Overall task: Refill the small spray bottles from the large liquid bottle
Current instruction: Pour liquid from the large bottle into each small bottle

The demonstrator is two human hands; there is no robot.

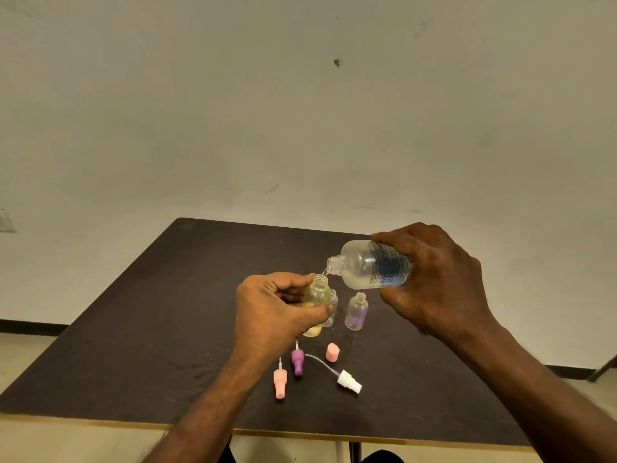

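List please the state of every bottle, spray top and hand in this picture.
large bottle: uncapped, tilted, pouring
yellow bottle: open, held upright, receiving liquid
clear small bottle: open, standing
purple bottle: open, standing
pink spray top: off, lying
purple spray top: off, lying
white spray top: off, lying
pink cap: off
left hand: holds yellow bottle
right hand: holds large bottle

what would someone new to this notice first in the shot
The eye goes first to mid-table, where the right hand tips the large clear bottle so a thin stream runs into the small yellow bottle gripped by the left hand. Just right of it stand two more open small bottles, one tinted purple. Nearer the person lie loose spray tops on the dark table: pink, purple and white.
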